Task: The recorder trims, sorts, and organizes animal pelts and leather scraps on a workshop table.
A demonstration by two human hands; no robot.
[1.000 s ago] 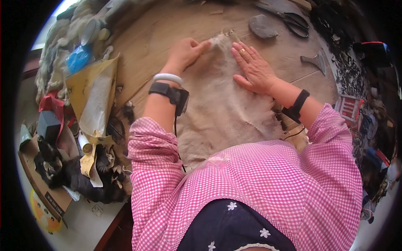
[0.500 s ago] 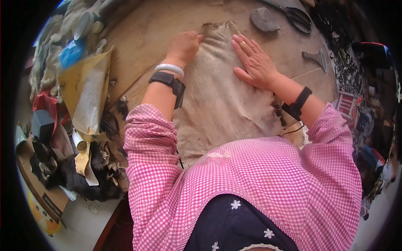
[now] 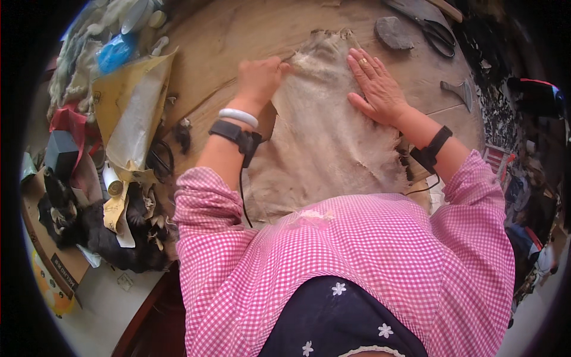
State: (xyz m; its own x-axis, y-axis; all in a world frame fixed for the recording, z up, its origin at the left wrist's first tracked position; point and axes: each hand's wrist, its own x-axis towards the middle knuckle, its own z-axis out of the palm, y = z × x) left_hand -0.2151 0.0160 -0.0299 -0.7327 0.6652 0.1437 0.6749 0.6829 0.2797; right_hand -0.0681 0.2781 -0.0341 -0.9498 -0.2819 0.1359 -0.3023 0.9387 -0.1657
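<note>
A tan animal hide [image 3: 333, 137] lies spread on the wooden table in front of me, its bare skin side up and its edges ragged. Its near end is hidden under my checked pink clothing. My left hand [image 3: 259, 83] is closed at the far left edge of the hide and pinches that edge between thumb and fingers. Flat on the far right side of the hide rests my right hand [image 3: 376, 89], palm down, fingers stretched out and thumb apart.
Beyond my right hand lie a grey stone [image 3: 394, 33], black-handled scissors [image 3: 439, 37] and a curved metal blade [image 3: 461, 94]. On the left are yellow paper [image 3: 122, 98], a blue plastic bag [image 3: 116, 53], a grey box [image 3: 61, 152] and black fur [image 3: 122, 247].
The view has shifted a little. Against the table, my left hand has moved left and slightly nearer with the hide's edge. My right hand stays flat in about the same place.
</note>
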